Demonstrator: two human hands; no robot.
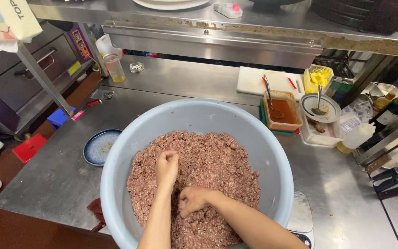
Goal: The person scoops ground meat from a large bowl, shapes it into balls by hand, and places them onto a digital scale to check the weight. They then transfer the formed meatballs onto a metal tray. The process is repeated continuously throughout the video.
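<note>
Stainless steel tabletop (pixel 61 175) is carrying a wide pale blue basin (pixel 254 138) of minced meat (pixel 217 166). Both hands are pressing into the mince at its middle, left hand (pixel 167 167) and right hand (pixel 192 199) each curling closed around clumps of it.

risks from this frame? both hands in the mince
1. The basin appears to overhang the steel table's near edge; hard kneading by the left hand and right hand could tip it.
2. The scale sits against the basin, so minced meat might spill onto it.
</note>
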